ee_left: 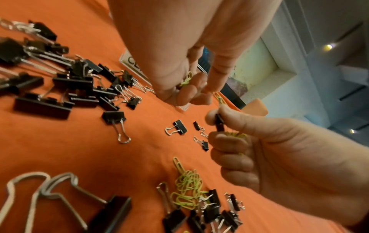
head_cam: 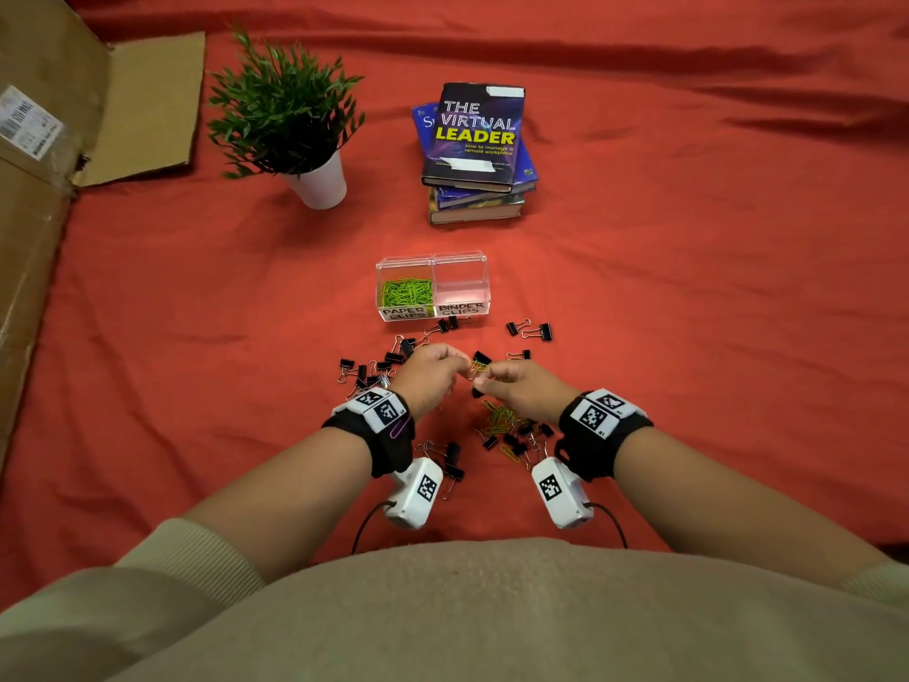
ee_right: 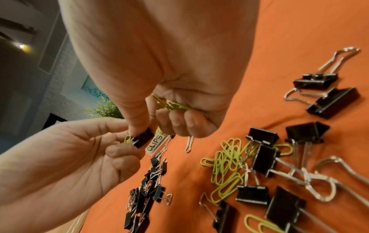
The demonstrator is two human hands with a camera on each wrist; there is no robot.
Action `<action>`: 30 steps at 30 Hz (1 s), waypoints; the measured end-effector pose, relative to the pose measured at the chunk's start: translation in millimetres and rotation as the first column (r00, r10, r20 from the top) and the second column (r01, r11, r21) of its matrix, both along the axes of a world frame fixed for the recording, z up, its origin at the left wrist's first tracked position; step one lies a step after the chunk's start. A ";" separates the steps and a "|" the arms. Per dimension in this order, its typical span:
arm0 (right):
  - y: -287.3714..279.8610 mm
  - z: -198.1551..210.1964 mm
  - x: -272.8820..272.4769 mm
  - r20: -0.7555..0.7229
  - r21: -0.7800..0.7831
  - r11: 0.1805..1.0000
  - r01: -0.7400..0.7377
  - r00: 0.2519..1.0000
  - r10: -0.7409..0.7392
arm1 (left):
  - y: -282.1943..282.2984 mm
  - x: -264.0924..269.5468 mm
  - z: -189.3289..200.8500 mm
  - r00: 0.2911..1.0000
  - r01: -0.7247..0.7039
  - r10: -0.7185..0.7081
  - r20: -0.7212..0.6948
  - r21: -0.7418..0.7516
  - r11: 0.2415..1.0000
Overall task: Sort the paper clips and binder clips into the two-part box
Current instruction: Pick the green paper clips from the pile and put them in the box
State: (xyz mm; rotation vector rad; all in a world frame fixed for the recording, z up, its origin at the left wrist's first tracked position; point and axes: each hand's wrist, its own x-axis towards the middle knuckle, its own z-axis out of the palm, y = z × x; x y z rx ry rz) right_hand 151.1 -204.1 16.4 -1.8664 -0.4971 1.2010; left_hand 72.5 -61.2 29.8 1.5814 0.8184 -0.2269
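Red cloth (head_cam: 688,337) everywhere, with a potted plant (head_cam: 290,120), a stack of books (head_cam: 477,150) and a cardboard box (head_cam: 44,189) behind the two-part box (head_cam: 433,287). Its left half holds green paper clips (head_cam: 406,292); the right looks bare. Black binder clips (head_cam: 374,369) litter the space around both wrists. The right hand (head_cam: 516,386) pinches a small binder clip (ee_right: 142,139) plus green clips, and the left hand (head_cam: 433,371) curls round more green ones. The box label is half hidden behind fingers in the wrist views.

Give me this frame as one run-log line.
left hand: pinches green paper clips | right hand: pinches binder clip | box: paper side filled, binder side empty
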 end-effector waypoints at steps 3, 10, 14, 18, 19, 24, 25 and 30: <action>3.5 -0.9 -1.8 0.057 -0.023 1.000 -0.009 0.998 0.010 | -3.4 1.9 4.5 1.000 0.003 -0.002 0.010 -0.047 0.999; -8.1 -5.9 12.2 0.266 -0.178 0.981 0.078 0.964 -0.028 | 4.6 -2.6 4.3 1.000 0.007 -0.007 0.030 0.012 1.000; -22.5 -11.2 22.6 0.428 -0.358 0.932 0.062 0.898 0.105 | 5.6 -6.7 2.7 0.997 0.079 -0.080 0.018 0.032 0.996; -29.9 -17.5 16.2 0.437 -0.421 0.907 -0.027 0.870 0.228 | 5.9 -2.1 -10.1 0.984 0.170 -0.161 -0.072 0.151 0.974; -31.6 -18.8 12.9 0.428 -0.439 0.896 -0.060 0.863 0.267 | 5.0 -1.2 -13.3 0.976 0.208 -0.196 -0.093 0.156 0.966; -42.7 -22.4 9.4 0.425 -0.496 0.859 -0.128 0.827 0.369 | -12.2 -3.2 -21.2 0.879 0.467 -0.419 -0.227 0.241 0.851; -45.3 -22.4 10.2 0.424 -0.502 0.855 -0.130 0.825 0.374 | -17.4 -4.6 -21.1 0.842 0.536 -0.472 -0.263 0.295 0.791; -58.5 -23.7 19.4 0.468 -0.533 0.845 -0.040 0.818 0.335 | -34.0 -15.3 -32.1 0.683 0.722 -0.625 -0.377 0.474 0.504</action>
